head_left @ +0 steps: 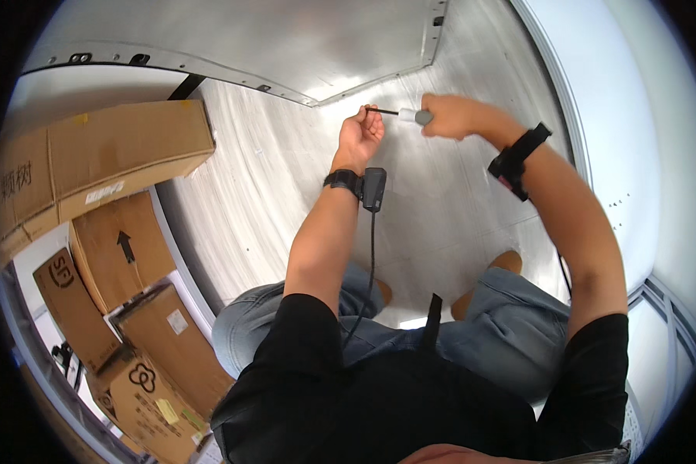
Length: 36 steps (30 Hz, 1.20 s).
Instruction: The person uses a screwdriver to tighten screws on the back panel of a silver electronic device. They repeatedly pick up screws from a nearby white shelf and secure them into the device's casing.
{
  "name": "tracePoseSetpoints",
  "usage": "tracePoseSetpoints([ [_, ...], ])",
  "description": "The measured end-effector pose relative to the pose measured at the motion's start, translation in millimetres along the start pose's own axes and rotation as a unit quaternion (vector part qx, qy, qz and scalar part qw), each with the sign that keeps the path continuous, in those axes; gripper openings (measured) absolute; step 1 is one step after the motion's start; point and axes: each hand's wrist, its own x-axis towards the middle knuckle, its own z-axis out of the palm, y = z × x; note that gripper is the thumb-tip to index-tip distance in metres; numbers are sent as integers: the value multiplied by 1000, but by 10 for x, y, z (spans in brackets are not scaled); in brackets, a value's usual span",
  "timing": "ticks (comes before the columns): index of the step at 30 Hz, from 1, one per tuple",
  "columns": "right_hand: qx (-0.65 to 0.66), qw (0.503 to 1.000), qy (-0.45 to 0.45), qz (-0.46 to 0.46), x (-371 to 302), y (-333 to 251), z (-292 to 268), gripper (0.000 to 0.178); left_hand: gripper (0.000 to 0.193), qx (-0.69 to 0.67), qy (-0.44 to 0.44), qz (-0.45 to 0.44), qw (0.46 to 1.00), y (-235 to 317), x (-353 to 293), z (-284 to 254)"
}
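Note:
My right hand (450,117) is wrapped around the grey end of a screwdriver (407,116) with a white and grey handle. Its thin dark shaft points left, level with the floor. At the shaft's tip is my left hand (361,133), palm up, with its fingers curled and pinched together. Whether those fingers pinch only the tip or also some small part is too small to tell. Both hands are just in front of the lower corner of a large grey metal panel (240,39), apart from it.
Cardboard boxes (131,147) are stacked along the left, several on a shelf rack (182,263). A white wall-like panel (626,116) rises at the right. Below me is a pale wood-grain floor (441,209), with my bent knees close by. A cable (373,255) hangs from my left wrist device.

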Motion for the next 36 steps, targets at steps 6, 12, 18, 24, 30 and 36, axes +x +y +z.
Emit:
tracePoseSetpoints([
  [6,246,966,-28,75,441,-51,831,41,18,94,86,28,991,356,321,-89],
  [12,485,870,38,84,692,-309,1653,43,16,297,80,58,950,608,581,-400],
  [18,594,796,69,91,838,-512,1994,41,13,309,86,82,944,692,557,-347],
  [24,612,773,118,118,951,-636,2110,41,11,322,87,136,933,712,611,-276],
  [30,627,757,141,123,1014,-616,2148,40,13,354,77,171,916,664,661,-172],
  [36,614,766,145,122,1057,-552,2109,37,12,308,108,172,929,676,682,-111],
])
